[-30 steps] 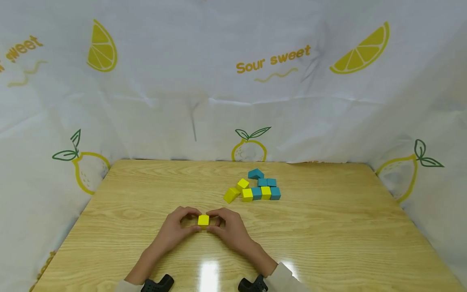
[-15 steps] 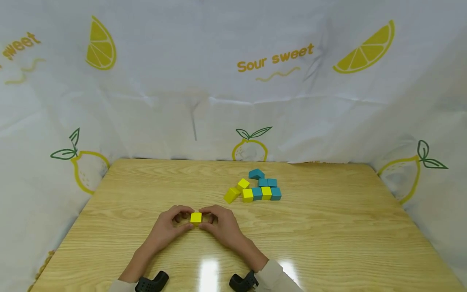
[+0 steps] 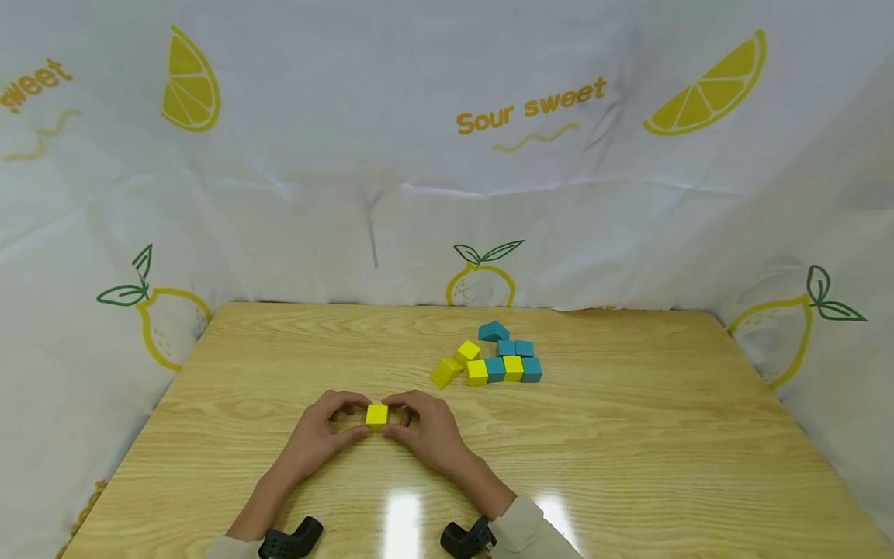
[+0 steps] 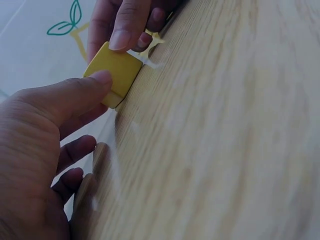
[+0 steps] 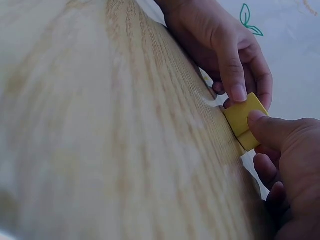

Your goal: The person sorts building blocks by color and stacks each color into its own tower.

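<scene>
Low on the wooden table, left of centre in the head view, is a yellow block point(image 3: 377, 414) with both hands on it. My left hand point(image 3: 320, 432) pinches its left side between thumb and forefinger. From the right, my right hand point(image 3: 427, 435) pinches it the same way. Both wrist views show the thumbs pressed on the near face of the yellow block point(image 4: 117, 70), where a seam runs close to the bottom. Its lower edge is right at the tabletop. The remaining fingers of each hand curl loosely behind.
Beyond the hands, to the right, several blocks stand grouped. A row of alternating yellow and blue cubes point(image 3: 513, 368) has two blue cubes point(image 3: 515, 348) behind it. A blue wedge-like block point(image 3: 493, 331) lies farthest back. Yellow blocks point(image 3: 447, 372) sit at the left. A lemon-print cloth point(image 3: 314, 194) hangs behind.
Both hands and the yellow block have shifted slightly left and a little away, mostly in the first half second. The grip is the same and the other blocks have not moved.
</scene>
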Action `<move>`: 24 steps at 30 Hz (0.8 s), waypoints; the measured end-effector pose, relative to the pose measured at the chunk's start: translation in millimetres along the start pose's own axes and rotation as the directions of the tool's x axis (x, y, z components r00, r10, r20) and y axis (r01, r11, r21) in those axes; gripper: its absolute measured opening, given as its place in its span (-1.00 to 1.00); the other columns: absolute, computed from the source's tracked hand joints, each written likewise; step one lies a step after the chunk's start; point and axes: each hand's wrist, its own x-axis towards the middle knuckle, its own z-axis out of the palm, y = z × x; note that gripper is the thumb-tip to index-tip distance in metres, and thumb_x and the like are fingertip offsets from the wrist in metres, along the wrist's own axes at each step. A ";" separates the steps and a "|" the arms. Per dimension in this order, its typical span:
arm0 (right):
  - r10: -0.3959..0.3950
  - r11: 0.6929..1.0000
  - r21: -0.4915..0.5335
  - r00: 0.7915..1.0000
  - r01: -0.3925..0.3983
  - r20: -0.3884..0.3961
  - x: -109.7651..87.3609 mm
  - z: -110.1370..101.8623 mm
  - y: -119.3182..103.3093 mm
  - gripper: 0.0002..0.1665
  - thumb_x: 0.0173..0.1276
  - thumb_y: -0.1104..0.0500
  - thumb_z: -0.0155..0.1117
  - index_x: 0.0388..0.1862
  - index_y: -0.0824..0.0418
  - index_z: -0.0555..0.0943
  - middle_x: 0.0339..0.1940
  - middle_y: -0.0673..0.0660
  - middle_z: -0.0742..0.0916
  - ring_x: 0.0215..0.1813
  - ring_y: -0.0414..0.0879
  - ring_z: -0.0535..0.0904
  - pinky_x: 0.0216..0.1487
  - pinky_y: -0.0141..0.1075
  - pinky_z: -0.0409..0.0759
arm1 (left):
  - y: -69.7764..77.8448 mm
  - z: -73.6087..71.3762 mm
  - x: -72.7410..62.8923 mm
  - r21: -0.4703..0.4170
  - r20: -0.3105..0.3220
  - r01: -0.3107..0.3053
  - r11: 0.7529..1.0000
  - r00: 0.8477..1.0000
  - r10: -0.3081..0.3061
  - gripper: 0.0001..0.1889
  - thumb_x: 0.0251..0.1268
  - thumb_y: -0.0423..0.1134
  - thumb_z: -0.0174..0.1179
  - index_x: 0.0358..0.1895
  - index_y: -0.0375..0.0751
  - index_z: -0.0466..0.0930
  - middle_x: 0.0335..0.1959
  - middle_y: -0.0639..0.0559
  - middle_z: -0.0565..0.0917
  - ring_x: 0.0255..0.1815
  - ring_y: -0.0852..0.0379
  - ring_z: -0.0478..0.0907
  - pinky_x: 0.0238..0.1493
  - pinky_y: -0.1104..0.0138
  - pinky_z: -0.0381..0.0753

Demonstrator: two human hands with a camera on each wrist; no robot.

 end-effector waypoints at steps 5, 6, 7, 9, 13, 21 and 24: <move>-0.010 1.000 -0.002 1.000 0.010 0.001 1.0 -1.0 -1.1 -0.60 0.20 0.12 0.43 0.04 0.09 0.64 -0.36 -0.01 0.64 -0.44 -0.31 0.48 -0.39 -0.44 0.48 | -0.1 0.2 1.1 0.014 0.002 -0.017 1.000 1.000 0.017 -0.60 0.07 -0.12 0.43 0.03 0.14 0.61 -0.13 0.18 0.56 -0.10 0.21 0.47 -0.10 0.22 0.49; -0.009 1.000 -0.003 1.000 0.009 0.002 1.0 -1.1 -1.7 -0.60 0.20 0.12 0.43 0.04 0.09 0.64 -0.36 -0.01 0.64 -0.44 -0.31 0.48 -0.39 -0.44 0.48 | 0.0 0.0 1.1 0.016 0.003 -0.018 1.000 1.000 0.018 -0.60 0.07 -0.12 0.43 0.03 0.13 0.62 -0.12 0.18 0.55 -0.09 0.21 0.46 -0.09 0.21 0.49; -0.007 1.000 -0.003 1.000 0.007 0.005 1.1 -1.0 -1.7 -0.60 0.20 0.11 0.43 0.04 0.09 0.64 -0.36 -0.01 0.64 -0.44 -0.32 0.48 -0.39 -0.44 0.48 | 0.0 -0.2 1.0 0.019 0.004 -0.017 1.000 1.000 0.017 -0.61 0.07 -0.11 0.43 0.02 0.13 0.62 -0.13 0.19 0.55 -0.09 0.20 0.46 -0.10 0.21 0.49; -0.005 1.000 -0.004 1.000 0.005 0.008 0.8 -0.6 -1.0 -0.59 0.21 0.10 0.42 0.05 0.09 0.64 -0.34 -0.01 0.64 -0.43 -0.32 0.49 -0.38 -0.44 0.49 | 0.3 -0.7 0.9 0.021 0.004 -0.011 1.000 1.000 0.011 -0.61 0.07 -0.10 0.43 0.02 0.14 0.62 -0.14 0.20 0.55 -0.10 0.21 0.46 -0.11 0.21 0.49; 0.003 1.000 0.021 1.000 -0.003 -0.005 -1.2 -2.0 -0.6 -0.56 0.21 0.11 0.42 0.09 0.09 0.61 -0.19 0.01 0.68 -0.39 -0.30 0.50 -0.35 -0.43 0.50 | 1.1 -0.2 1.0 0.020 0.005 -0.006 1.000 1.000 0.006 -0.61 0.06 -0.09 0.43 0.01 0.16 0.62 -0.16 0.22 0.56 -0.12 0.23 0.45 -0.13 0.24 0.47; -0.001 0.996 0.087 0.996 0.009 -0.088 -10.3 -13.5 0.7 -0.60 0.27 0.14 0.37 0.09 0.15 0.60 -0.12 0.02 0.68 -0.35 -0.22 0.52 -0.37 -0.38 0.50 | 3.9 1.5 0.5 0.015 0.001 -0.001 1.000 1.000 0.001 -0.61 0.04 -0.13 0.45 0.00 0.14 0.63 -0.17 0.21 0.56 -0.13 0.23 0.44 -0.13 0.26 0.46; -0.007 0.997 0.075 0.992 0.016 -0.122 -12.6 -21.7 2.1 -0.61 0.26 0.17 0.37 0.07 0.17 0.61 -0.13 0.04 0.68 -0.34 -0.21 0.52 -0.39 -0.38 0.49 | 4.9 0.4 0.1 0.018 -0.004 -0.007 1.000 1.000 0.007 -0.60 0.03 -0.15 0.46 0.00 0.12 0.64 -0.17 0.21 0.57 -0.13 0.22 0.45 -0.14 0.27 0.47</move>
